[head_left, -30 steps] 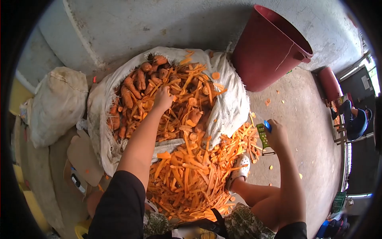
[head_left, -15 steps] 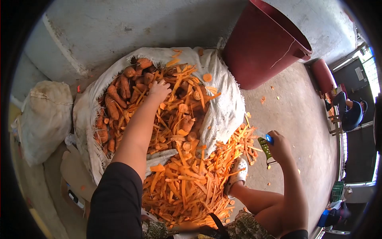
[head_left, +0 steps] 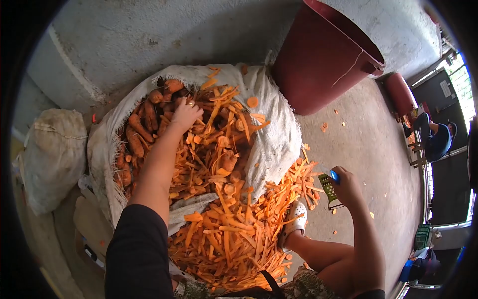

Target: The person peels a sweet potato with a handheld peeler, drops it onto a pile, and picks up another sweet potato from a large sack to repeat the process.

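My left hand (head_left: 186, 114) reaches into the open white sack (head_left: 279, 134), its fingers bent down onto carrots at the top of the pile; what they hold, if anything, is hidden. Whole carrots (head_left: 135, 142) lie along the sack's left side, and orange peelings (head_left: 234, 239) cover its middle and spill out below onto the floor. On the right, my right hand (head_left: 347, 185) is closed round the blue handle of a flat green grater-like peeler (head_left: 329, 190), held above the floor beside the peelings.
A large cracked red bin (head_left: 323, 60) stands behind the sack, against the wall. To the left is a closed white sack (head_left: 54, 154). My shod foot (head_left: 296, 224) is beside the peelings. A seated person (head_left: 438, 139) is at the far right.
My left hand has moved a little leftward over the carrots. The view has shifted slightly. My right hand still holds the peeler in nearly the same place.
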The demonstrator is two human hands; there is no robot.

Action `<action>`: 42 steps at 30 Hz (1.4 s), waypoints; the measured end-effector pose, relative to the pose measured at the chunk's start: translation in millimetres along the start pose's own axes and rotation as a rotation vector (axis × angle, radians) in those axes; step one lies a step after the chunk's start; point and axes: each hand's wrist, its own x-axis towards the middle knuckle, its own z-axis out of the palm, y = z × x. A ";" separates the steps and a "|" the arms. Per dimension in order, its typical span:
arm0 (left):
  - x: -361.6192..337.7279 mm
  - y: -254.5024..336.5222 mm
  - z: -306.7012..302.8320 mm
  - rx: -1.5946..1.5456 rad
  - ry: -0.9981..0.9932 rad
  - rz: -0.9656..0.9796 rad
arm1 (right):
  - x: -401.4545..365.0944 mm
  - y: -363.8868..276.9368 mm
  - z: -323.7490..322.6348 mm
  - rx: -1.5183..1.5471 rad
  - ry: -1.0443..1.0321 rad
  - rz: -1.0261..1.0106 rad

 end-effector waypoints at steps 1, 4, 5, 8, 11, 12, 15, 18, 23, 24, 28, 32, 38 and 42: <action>-3.8 -1.9 -1.4 -0.124 0.067 -0.163 | -0.5 0.0 -0.7 0.014 0.002 0.001; -20.7 -4.0 -22.6 -0.361 0.140 -0.438 | -4.8 1.9 -2.1 0.021 0.005 -0.001; -31.5 -4.7 -37.1 -0.632 0.127 -0.552 | -5.9 1.7 -2.0 0.012 0.008 -0.006; -55.3 -0.7 -28.4 -1.024 0.250 -0.700 | -7.6 -5.5 0.4 0.077 0.107 0.016; -96.0 15.9 -51.5 -2.287 0.333 -0.670 | -12.3 -15.5 -5.4 0.123 0.088 0.088; -109.1 22.2 -54.6 -2.507 0.402 -0.495 | -14.7 -18.6 -6.2 0.133 0.096 0.074; -164.5 50.9 -118.7 -2.872 0.462 -0.183 | -24.2 -25.8 -5.5 0.219 0.157 0.087; -209.3 84.1 -152.0 -3.347 0.393 -0.056 | -36.7 -45.8 -8.0 0.386 0.213 0.021; -275.9 151.1 -223.2 -3.382 0.575 0.177 | -86.6 -98.1 -20.4 1.156 0.198 0.014; -289.3 162.7 -242.1 -3.381 0.547 0.219 | -103.2 -109.5 -25.6 1.290 0.205 0.009; -331.9 188.3 -316.0 -3.325 0.484 0.396 | -152.6 -131.6 -44.2 1.634 0.134 0.047; -362.5 211.4 -322.9 -3.362 0.201 0.283 | -200.6 -145.8 -50.4 1.739 0.066 -0.076; -415.3 227.6 -354.5 -3.200 0.061 -0.336 | -245.2 -179.2 -29.1 1.441 0.172 -0.155; -436.6 237.9 -341.8 -3.098 0.004 -0.586 | -248.9 -193.9 -22.0 1.531 0.080 -0.134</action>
